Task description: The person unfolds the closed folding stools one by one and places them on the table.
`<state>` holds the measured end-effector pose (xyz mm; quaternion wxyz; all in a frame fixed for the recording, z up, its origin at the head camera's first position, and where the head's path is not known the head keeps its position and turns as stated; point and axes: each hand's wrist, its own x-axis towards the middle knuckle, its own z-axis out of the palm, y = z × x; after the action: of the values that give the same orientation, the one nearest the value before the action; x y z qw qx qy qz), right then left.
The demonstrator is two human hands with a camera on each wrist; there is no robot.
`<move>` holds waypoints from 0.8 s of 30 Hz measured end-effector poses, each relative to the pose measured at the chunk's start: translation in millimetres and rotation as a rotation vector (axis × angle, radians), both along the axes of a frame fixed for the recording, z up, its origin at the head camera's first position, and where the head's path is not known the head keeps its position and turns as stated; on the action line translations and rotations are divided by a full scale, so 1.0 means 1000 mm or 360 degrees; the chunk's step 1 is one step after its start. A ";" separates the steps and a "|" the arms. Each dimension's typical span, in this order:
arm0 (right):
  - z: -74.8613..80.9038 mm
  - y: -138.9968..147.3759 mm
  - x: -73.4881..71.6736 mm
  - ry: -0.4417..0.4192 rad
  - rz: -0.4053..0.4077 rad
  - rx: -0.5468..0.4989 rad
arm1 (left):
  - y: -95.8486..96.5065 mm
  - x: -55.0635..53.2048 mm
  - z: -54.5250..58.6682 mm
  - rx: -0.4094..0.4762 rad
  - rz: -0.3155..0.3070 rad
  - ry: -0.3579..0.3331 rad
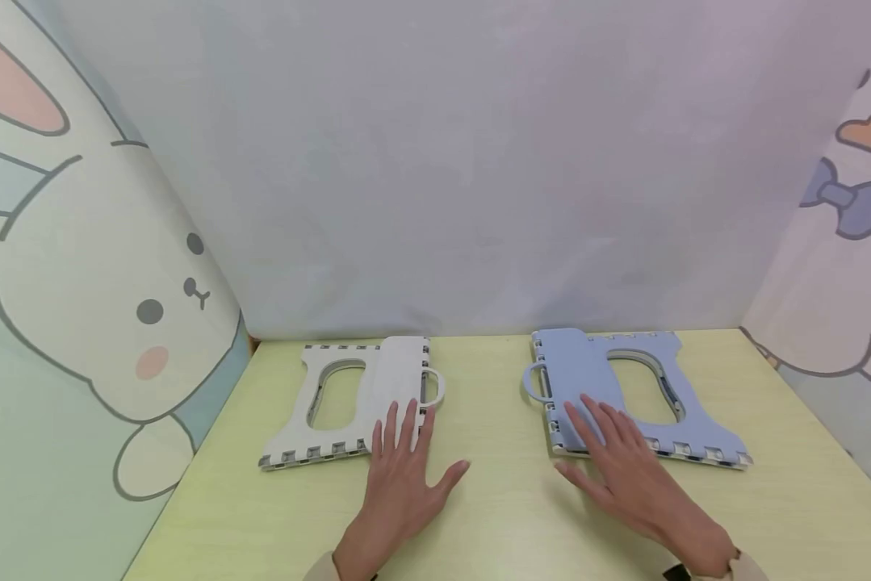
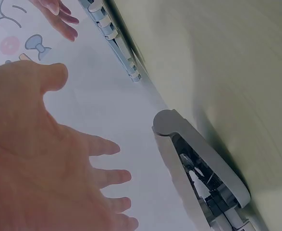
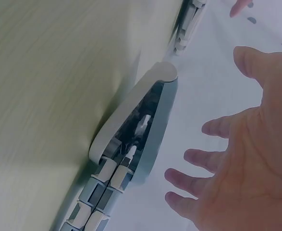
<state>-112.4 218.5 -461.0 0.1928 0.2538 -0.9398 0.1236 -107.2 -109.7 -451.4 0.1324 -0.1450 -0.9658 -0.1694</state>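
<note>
From my remote seat, I see 2 pale sleeves (image 1: 747, 568) at the bottom edge, then the left hand (image 1: 399, 488) and right hand (image 1: 630, 482), palms down. The left fingers are straight and apart, thumb held wide; the right fingers are straight too, with gaps between them in my right wrist view. Both hands hover clear of what lies below. Past the left fingertips, a white folding stool (image 1: 397, 367) lies folded flat on the yellowish table (image 1: 489, 403); past the right ones lies a blue folding stool (image 1: 573, 363), folded likewise. Their looped handles (image 1: 528, 384) face each other across a gap. Behind stands a pale backdrop (image 1: 471, 177) — a cartoon rabbit (image 1: 94, 266) at left, a blue bow (image 1: 864, 211) at right.
</note>
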 end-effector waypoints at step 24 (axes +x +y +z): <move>0.000 0.016 -0.005 0.0047 0.0011 0.0005 | 0.019 -0.014 0.009 0.0209 -0.0032 -0.0084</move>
<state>-117.3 234.4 -461.3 0.2060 0.2592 -0.9361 0.1190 -121.7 -91.1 -442.8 0.1144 -0.1413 -0.9542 -0.2375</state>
